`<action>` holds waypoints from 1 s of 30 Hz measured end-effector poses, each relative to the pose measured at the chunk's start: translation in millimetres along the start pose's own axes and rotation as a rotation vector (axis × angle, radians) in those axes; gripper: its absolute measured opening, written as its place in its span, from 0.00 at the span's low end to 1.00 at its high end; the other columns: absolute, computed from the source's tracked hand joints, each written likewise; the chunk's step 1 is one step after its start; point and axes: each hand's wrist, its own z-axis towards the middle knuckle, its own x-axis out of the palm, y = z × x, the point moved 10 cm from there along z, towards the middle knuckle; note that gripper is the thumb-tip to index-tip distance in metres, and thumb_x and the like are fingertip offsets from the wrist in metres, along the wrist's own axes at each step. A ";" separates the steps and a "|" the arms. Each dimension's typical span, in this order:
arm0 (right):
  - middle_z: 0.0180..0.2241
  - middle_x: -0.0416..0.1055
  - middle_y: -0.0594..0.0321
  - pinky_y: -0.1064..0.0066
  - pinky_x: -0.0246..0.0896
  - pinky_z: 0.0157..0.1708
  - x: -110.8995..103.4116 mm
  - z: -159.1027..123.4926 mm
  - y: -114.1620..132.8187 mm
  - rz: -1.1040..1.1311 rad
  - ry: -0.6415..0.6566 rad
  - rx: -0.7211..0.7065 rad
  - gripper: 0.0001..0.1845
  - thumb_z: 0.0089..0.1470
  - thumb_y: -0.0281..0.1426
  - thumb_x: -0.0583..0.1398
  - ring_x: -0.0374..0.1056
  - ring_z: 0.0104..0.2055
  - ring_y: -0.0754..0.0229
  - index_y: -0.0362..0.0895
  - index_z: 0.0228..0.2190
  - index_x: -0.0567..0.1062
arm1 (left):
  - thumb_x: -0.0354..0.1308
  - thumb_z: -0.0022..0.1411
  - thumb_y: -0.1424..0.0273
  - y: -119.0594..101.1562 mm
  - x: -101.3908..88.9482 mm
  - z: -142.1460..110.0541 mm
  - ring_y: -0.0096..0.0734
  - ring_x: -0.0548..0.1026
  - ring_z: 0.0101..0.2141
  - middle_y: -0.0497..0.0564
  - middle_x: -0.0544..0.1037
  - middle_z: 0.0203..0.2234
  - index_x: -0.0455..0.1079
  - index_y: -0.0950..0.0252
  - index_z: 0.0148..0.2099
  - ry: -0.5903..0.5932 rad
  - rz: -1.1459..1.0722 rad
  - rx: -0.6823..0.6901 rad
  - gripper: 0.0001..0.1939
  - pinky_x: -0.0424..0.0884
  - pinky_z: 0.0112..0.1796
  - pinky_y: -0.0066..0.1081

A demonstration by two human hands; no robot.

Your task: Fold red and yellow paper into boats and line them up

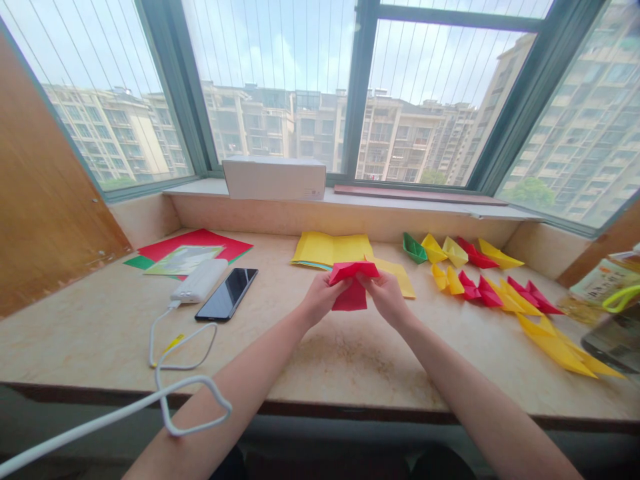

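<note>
A partly folded piece of red paper [350,295] is held up between both hands, just above the counter. My left hand [321,293] pinches its left edge, and my right hand [384,292] grips the upper right part, thumbs toward each other. The paper's top is folded over in a wide flap, and a squarish part hangs below. Behind the hands lie yellow sheets [330,248], creased down the middle, and a smaller yellow paper [400,275] partly hidden by my right hand.
Folded paper boats [455,252] and other folded shapes [525,295] in red, yellow and green stand at right. At left lie a phone [227,295], a white power bank [200,280] with a looping cable [157,393], and red sheets [200,241]. A white box [275,180] sits on the sill.
</note>
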 end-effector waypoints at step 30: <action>0.32 0.79 0.59 0.65 0.68 0.33 3.2 0.1 -6.8 -0.018 0.028 0.010 0.22 0.53 0.48 0.61 0.73 0.34 0.53 0.44 0.40 0.80 | 0.71 0.44 0.56 12.0 -6.4 -0.1 0.33 0.75 0.30 0.52 0.79 0.30 0.77 0.68 0.38 -0.117 -0.140 -0.061 0.24 0.70 0.35 0.32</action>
